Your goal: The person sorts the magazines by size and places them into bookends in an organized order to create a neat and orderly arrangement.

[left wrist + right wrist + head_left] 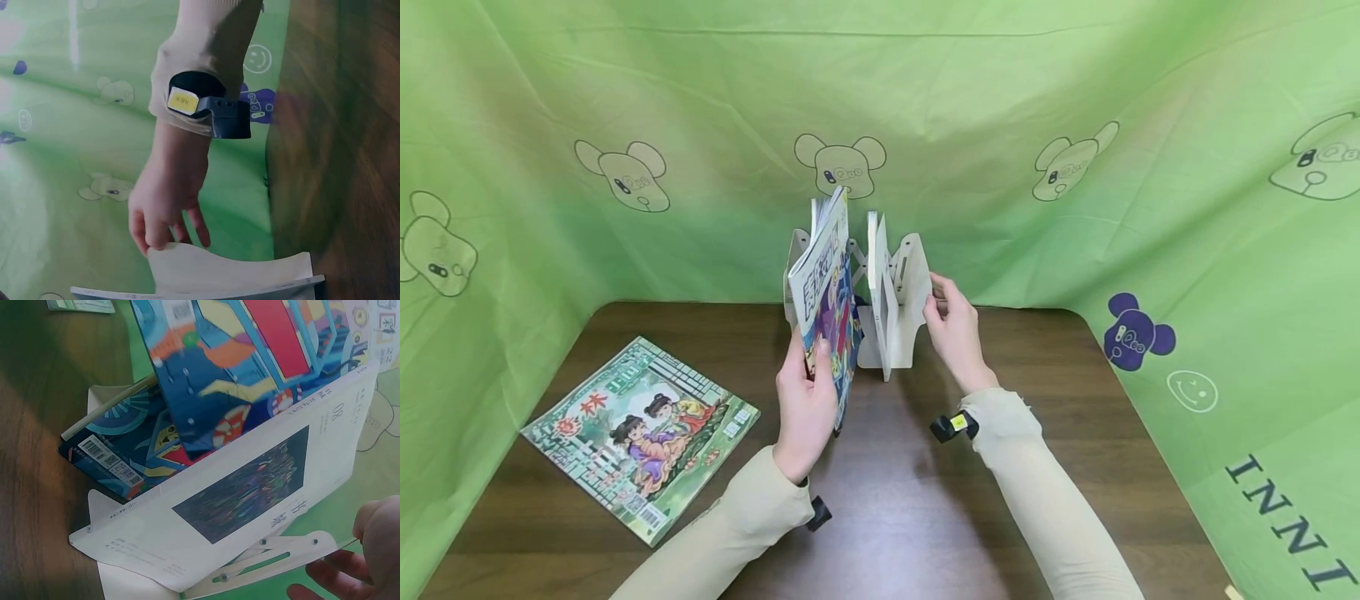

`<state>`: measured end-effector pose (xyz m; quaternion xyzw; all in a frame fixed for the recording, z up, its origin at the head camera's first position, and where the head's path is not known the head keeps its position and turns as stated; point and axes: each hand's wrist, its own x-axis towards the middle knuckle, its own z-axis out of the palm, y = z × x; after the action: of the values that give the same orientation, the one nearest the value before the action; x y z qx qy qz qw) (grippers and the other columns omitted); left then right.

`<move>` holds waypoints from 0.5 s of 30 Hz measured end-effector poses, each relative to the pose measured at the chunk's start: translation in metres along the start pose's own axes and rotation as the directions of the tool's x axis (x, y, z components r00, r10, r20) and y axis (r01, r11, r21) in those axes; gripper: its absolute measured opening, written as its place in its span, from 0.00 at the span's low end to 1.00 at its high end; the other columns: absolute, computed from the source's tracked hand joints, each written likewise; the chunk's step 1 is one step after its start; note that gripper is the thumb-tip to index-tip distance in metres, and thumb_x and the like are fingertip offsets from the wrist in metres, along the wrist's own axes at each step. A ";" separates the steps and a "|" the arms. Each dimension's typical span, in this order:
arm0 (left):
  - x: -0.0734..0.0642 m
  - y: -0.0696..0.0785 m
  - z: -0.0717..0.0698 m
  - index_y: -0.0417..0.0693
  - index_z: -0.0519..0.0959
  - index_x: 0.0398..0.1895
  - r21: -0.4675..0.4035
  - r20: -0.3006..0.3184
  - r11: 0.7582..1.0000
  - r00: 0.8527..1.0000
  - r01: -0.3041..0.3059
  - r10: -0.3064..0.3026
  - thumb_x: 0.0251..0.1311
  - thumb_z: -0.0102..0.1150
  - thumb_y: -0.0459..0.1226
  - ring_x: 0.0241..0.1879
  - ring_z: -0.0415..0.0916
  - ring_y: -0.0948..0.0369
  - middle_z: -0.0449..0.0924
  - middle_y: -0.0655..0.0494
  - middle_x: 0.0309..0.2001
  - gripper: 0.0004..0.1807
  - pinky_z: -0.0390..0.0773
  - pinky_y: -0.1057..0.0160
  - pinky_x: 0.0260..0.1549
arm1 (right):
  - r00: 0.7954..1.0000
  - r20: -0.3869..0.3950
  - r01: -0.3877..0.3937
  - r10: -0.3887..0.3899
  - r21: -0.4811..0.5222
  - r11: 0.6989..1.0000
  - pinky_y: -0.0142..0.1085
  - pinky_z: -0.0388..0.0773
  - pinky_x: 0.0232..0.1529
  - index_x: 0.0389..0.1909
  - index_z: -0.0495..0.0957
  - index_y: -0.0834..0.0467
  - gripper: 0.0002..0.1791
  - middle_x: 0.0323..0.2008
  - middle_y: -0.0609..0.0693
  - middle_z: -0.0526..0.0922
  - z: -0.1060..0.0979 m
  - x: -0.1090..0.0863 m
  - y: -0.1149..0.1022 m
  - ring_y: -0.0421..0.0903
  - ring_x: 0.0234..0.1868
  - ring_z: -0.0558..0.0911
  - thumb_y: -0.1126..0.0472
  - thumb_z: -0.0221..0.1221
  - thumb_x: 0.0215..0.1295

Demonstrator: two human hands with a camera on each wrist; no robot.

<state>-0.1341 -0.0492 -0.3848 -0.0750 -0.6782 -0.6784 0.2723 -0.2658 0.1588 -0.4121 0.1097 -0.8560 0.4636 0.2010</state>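
In the head view my left hand (805, 412) grips a colourful blue magazine (833, 310) by its lower edge, thumb on the cover, holding it upright and slightly tilted at the left part of a white expandable book rack (917, 287). With thumb and fingers my right hand (957, 329) pinches the rack's right end panel; the left wrist view shows this right hand (169, 200) at the panel's top edge. A white book (880, 292) stands in the rack between the hands. Another blue book (122, 440) stands behind the held magazine in the right wrist view.
On the brown table (910, 508), a green magazine (643, 437) with two cartoon children on its cover lies flat at the left. Green cloth (925, 92) with bear prints hangs behind the rack and along both sides.
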 end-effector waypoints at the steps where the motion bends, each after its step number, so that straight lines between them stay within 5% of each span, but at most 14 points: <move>1: 0.002 -0.002 0.003 0.44 0.69 0.75 0.006 -0.009 1.000 1.000 -0.009 0.009 0.79 0.46 0.30 0.65 0.77 0.47 0.76 0.44 0.69 0.23 0.77 0.44 0.62 | 1.000 0.000 0.002 -0.002 0.000 1.000 0.52 0.85 0.48 0.66 0.75 0.67 0.22 0.51 0.68 0.85 0.000 0.000 0.000 0.62 0.47 0.87 0.69 0.52 0.74; 6: 0.008 -0.014 0.018 0.40 0.69 0.75 0.057 -0.051 0.995 0.995 -0.083 0.086 0.78 0.46 0.27 0.64 0.77 0.45 0.76 0.40 0.68 0.24 0.81 0.42 0.56 | 1.000 0.008 0.003 -0.003 -0.002 1.000 0.51 0.85 0.48 0.66 0.75 0.66 0.22 0.52 0.67 0.85 0.000 -0.001 0.001 0.61 0.47 0.87 0.68 0.51 0.74; 15: 0.021 -0.038 0.042 0.35 0.66 0.77 0.096 -0.094 0.984 0.983 -0.151 0.160 0.78 0.45 0.26 0.68 0.73 0.47 0.72 0.38 0.71 0.26 0.75 0.47 0.64 | 1.000 0.010 -0.007 0.007 0.009 1.000 0.51 0.85 0.49 0.67 0.75 0.66 0.21 0.53 0.67 0.84 -0.001 -0.001 0.000 0.61 0.48 0.87 0.69 0.52 0.75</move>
<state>-0.1809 -0.0172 -0.4060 -0.0811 -0.6848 -0.6272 0.3619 -0.2647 0.1600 -0.4121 0.1099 -0.8553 0.4674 0.1946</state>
